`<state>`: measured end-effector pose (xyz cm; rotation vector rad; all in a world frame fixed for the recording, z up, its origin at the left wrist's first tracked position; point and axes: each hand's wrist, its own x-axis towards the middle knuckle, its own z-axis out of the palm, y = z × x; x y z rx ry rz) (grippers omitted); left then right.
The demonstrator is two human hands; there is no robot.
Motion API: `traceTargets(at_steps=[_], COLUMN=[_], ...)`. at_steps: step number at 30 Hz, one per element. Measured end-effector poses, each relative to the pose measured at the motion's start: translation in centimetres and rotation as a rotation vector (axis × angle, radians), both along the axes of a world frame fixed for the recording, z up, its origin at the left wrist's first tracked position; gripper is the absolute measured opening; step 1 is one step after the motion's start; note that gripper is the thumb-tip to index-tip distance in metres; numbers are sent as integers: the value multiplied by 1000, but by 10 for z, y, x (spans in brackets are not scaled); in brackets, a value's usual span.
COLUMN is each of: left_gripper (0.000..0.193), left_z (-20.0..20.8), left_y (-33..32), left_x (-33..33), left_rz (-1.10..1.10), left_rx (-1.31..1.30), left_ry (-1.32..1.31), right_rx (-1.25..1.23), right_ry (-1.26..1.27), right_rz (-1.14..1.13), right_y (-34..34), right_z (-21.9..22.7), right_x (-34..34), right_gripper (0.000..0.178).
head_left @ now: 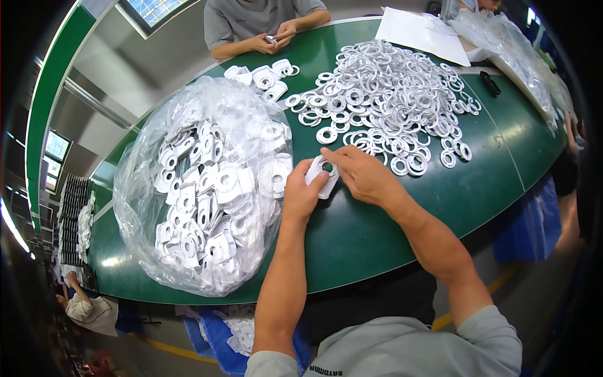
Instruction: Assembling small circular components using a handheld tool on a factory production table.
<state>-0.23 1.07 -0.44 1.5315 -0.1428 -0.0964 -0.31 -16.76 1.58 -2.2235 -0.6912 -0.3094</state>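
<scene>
In my left hand (301, 191) is a white plastic part (322, 177) with a round hole, held between thumb and fingers over the table's near side. My right hand (359, 174) reaches across to it, its fingertips pressed at the hole's upper edge; whether a loose ring is pinched there is too small to tell. Just beyond my hands lies a big heap of white rings (396, 94). Left of my left arm, a clear plastic bag (141, 213) holds many white parts (217, 188) of the same holed kind.
Across the green table (370, 232) a co-worker's hands (276, 39) hold a small white piece, near several white parts (264, 76). White sheets (418, 34) and a black object (489, 83) lie far right. Blue bins (220, 339) stand below the table edge.
</scene>
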Motion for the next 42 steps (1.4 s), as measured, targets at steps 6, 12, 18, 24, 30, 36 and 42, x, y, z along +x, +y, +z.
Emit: traceTargets(at_steps=[6,12,18,24,30,36,42], left_gripper=[17,15,22,27,34,51,44], left_z=[7,14,50,111,121,76,48], left_y=[-6,-11,28,144,236,282,326], left_x=[-4,-11,-40,-192,-188,-107,-118], left_rz=[63,137,-63,-249,392,116,396], left_rx=[-141,29,286,764,948,1520,1562], left_ry=[47,-29,-52,-83,-119,-215,-99], right_rx=[221,308,476,496,482,566,641], right_ry=[66,96,320,403,407,429,319], right_rz=[-48,-118,-48,-102,-80,-178,-353], right_y=[2,14,12,-22,-17,-45,-73], right_z=[12,5,6,13,21,7,19], right_x=[-1,2,2,16,13,26,40], right_gripper=[22,13,17,28,28,29,30])
